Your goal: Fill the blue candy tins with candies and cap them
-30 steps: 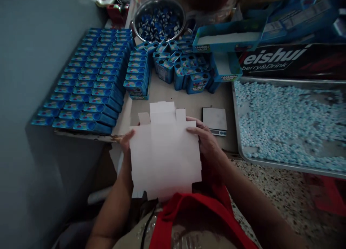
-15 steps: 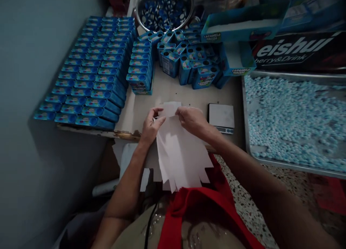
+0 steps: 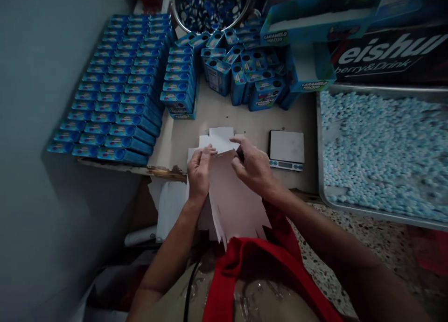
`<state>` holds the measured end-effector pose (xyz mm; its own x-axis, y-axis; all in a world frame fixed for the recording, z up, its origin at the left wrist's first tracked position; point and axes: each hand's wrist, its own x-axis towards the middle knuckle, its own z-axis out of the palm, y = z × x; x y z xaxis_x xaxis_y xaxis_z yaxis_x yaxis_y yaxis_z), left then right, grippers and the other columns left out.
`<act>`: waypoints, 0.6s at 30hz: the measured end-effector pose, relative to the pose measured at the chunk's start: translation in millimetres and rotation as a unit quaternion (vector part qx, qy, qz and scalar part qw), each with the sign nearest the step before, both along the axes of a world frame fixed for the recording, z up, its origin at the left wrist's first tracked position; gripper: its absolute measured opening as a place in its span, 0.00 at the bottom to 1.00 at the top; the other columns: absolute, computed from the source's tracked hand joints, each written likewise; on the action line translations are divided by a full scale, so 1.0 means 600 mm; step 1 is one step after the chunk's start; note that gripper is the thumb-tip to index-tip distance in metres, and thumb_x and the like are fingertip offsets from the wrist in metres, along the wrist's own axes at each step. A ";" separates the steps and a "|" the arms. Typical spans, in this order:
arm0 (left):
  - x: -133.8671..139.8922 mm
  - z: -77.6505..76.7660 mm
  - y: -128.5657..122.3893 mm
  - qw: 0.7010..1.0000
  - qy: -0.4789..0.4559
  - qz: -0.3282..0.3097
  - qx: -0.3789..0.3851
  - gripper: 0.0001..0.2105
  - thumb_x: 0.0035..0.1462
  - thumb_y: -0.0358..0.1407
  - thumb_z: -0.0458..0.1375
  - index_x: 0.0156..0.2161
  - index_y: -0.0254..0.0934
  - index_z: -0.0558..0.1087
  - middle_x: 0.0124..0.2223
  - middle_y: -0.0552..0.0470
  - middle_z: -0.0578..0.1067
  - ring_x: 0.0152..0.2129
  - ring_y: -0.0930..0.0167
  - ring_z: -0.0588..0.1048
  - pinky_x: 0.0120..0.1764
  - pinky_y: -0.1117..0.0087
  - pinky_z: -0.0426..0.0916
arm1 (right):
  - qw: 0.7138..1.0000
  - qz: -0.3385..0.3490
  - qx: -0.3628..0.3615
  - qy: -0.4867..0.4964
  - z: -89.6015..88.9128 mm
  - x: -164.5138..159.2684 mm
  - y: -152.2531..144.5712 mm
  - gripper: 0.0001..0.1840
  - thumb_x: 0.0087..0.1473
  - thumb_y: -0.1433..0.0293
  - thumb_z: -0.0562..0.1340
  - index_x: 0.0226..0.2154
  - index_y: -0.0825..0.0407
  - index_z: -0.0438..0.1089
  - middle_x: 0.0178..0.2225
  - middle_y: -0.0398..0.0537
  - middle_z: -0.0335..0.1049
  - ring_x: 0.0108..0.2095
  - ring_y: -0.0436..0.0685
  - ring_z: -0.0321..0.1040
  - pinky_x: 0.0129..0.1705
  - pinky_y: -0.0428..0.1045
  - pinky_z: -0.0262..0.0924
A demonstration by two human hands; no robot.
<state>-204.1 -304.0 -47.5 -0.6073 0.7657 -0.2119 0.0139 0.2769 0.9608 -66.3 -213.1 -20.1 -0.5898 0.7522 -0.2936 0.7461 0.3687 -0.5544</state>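
Note:
A white die-cut cardboard sheet [image 3: 241, 200] with notched ends slopes from the table's front edge toward my red apron [image 3: 224, 284]. My left hand [image 3: 199, 172] is closed on its upper left edge, thumb and fingers together. At the upper right corner, my right hand [image 3: 255, 169] grips the sheet with curled fingers, its index finger stretched out over the edge. Beyond the held edge, more white cut cardboard [image 3: 221, 136] with stepped tabs lies flat on the table. Part of the sheet's right side is hidden under my right hand.
Rows of blue boxes [image 3: 115, 91] fill the left; more blue boxes [image 3: 266, 95] stand at the back. A small scale [image 3: 287, 147] sits right of my hands, beside a metal tray [image 3: 320, 172] of blue-white candies. A metal bowl [image 3: 174, 14] holds blue lids.
The held sheet's upper end has come back toward me and tilted, uncovering the cardboard beneath. My left hand has moved slightly down, and my right index finger has stretched out.

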 end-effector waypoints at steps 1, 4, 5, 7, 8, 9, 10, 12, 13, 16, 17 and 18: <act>-0.004 -0.002 0.003 1.000 -0.016 -0.002 -0.023 0.18 0.70 0.50 0.56 0.37 0.38 0.78 0.45 0.47 0.83 0.50 0.64 0.80 0.58 0.61 0.72 | 1.000 0.010 -0.008 0.004 0.005 0.001 0.004 0.32 0.62 0.70 0.53 0.67 0.54 0.63 0.44 0.56 0.79 0.43 0.64 0.75 0.46 0.55 0.64; -0.020 -0.009 0.012 0.997 -0.045 -0.034 -0.059 0.12 0.64 0.43 0.62 0.45 0.37 0.79 0.45 0.48 0.83 0.45 0.65 0.80 0.53 0.64 0.74 | 0.998 0.057 -0.037 0.015 0.020 0.000 0.031 0.29 0.68 0.67 0.48 0.65 0.54 0.70 0.54 0.59 0.79 0.51 0.65 0.75 0.49 0.54 0.64; -0.026 -0.009 0.014 0.996 -0.050 -0.052 -0.061 0.13 0.63 0.41 0.62 0.48 0.37 0.79 0.47 0.47 0.83 0.46 0.66 0.80 0.54 0.64 0.73 | 0.996 0.074 -0.047 0.006 0.023 -0.002 0.044 0.28 0.70 0.66 0.48 0.63 0.54 0.71 0.56 0.58 0.79 0.53 0.65 0.75 0.49 0.54 0.63; -0.036 -0.006 0.017 0.992 -0.041 -0.096 -0.075 0.15 0.60 0.37 0.63 0.52 0.36 0.78 0.51 0.45 0.82 0.50 0.64 0.79 0.57 0.63 0.72 | 0.991 0.105 -0.067 -0.038 0.026 -0.011 0.073 0.27 0.71 0.63 0.51 0.63 0.53 0.73 0.53 0.58 0.80 0.52 0.64 0.75 0.47 0.52 0.62; -0.040 -0.004 0.018 0.989 -0.019 -0.120 -0.090 0.16 0.59 0.35 0.64 0.52 0.36 0.79 0.53 0.44 0.81 0.51 0.63 0.79 0.58 0.61 0.72 | 0.988 0.121 -0.078 -0.064 0.026 -0.018 0.086 0.26 0.70 0.62 0.54 0.63 0.53 0.73 0.50 0.57 0.82 0.49 0.63 0.76 0.45 0.51 0.61; -0.043 -0.001 0.019 0.984 0.011 -0.142 -0.107 0.17 0.57 0.33 0.65 0.53 0.36 0.79 0.55 0.43 0.80 0.52 0.62 0.78 0.59 0.60 0.72 | 0.982 0.141 -0.087 -0.085 0.026 -0.025 0.097 0.26 0.69 0.61 0.57 0.63 0.53 0.74 0.47 0.56 0.82 0.47 0.61 0.76 0.43 0.50 0.60; -0.044 0.003 0.020 0.978 0.045 -0.159 -0.124 0.19 0.55 0.31 0.66 0.53 0.37 0.79 0.57 0.42 0.79 0.53 0.61 0.78 0.59 0.59 0.72 | 0.976 0.165 -0.094 -0.103 0.025 -0.033 0.106 0.25 0.68 0.60 0.60 0.62 0.52 0.75 0.45 0.55 0.83 0.45 0.60 0.76 0.41 0.49 0.59; -0.042 0.009 0.023 0.962 0.117 -0.187 -0.159 0.19 0.53 0.27 0.66 0.51 0.37 0.79 0.56 0.41 0.79 0.52 0.60 0.78 0.58 0.58 0.72 | 0.962 0.215 -0.094 -0.141 0.023 -0.050 0.115 0.23 0.64 0.58 0.65 0.58 0.49 0.79 0.45 0.53 0.83 0.42 0.59 0.76 0.37 0.49 0.57; -0.039 0.013 0.026 0.952 0.153 -0.198 -0.179 0.17 0.54 0.27 0.66 0.49 0.37 0.79 0.55 0.41 0.80 0.51 0.59 0.79 0.58 0.57 0.73 | 0.954 0.237 -0.083 -0.166 0.024 -0.058 0.115 0.22 0.62 0.58 0.66 0.55 0.48 0.80 0.45 0.53 0.82 0.42 0.59 0.76 0.36 0.49 0.56; -0.027 0.024 0.038 0.914 0.245 -0.213 -0.242 0.16 0.55 0.24 0.65 0.48 0.37 0.78 0.48 0.41 0.83 0.48 0.56 0.81 0.56 0.55 0.74 | 0.924 0.308 -0.023 -0.224 0.028 -0.083 0.111 0.18 0.60 0.58 0.66 0.47 0.50 0.84 0.45 0.56 0.82 0.43 0.61 0.76 0.35 0.50 0.54; -0.023 0.026 0.041 0.907 0.262 -0.209 -0.255 0.19 0.55 0.23 0.64 0.52 0.38 0.77 0.46 0.41 0.83 0.47 0.56 0.81 0.55 0.55 0.74 | 0.915 0.336 -0.004 -0.226 0.028 -0.090 0.109 0.18 0.61 0.60 0.65 0.46 0.52 0.84 0.45 0.57 0.82 0.42 0.61 0.76 0.35 0.50 0.54; -0.020 0.028 0.043 0.905 0.269 -0.201 -0.260 0.23 0.55 0.21 0.63 0.55 0.38 0.74 0.45 0.42 0.83 0.46 0.56 0.81 0.54 0.55 0.74 | 0.905 0.365 0.012 -0.218 0.027 -0.097 0.108 0.17 0.61 0.61 0.64 0.45 0.54 0.83 0.44 0.59 0.82 0.42 0.61 0.75 0.35 0.50 0.54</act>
<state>-215.9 -278.2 -30.5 -0.4251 0.8290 -0.3632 0.6411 0.5591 0.5257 -124.2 -148.2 -4.0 -0.7639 0.2187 -0.6071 0.4459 0.8590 -0.2515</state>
